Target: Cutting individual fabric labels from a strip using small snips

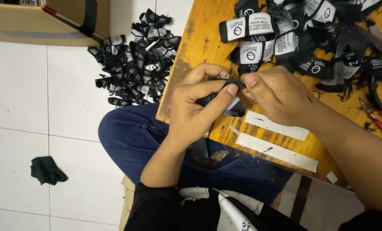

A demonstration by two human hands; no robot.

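My left hand [197, 105] and my right hand [278, 94] meet over the near edge of an orange wooden table [199, 38]. Both pinch one small black fabric label [231, 107], folded between thumbs and forefingers; part of it hangs below my left thumb. Just beyond my hands lies a heap of black and white fabric labels [285, 38] on the table top.
A second pile of black labels [133, 64] lies on the white tiled floor to the left. Two white paper strips [276, 152] lie on the table near me. Red-handled snips [381, 122] rest at the right edge. A cardboard box [32, 21] and a dark green cloth scrap [47, 170] are on the floor.
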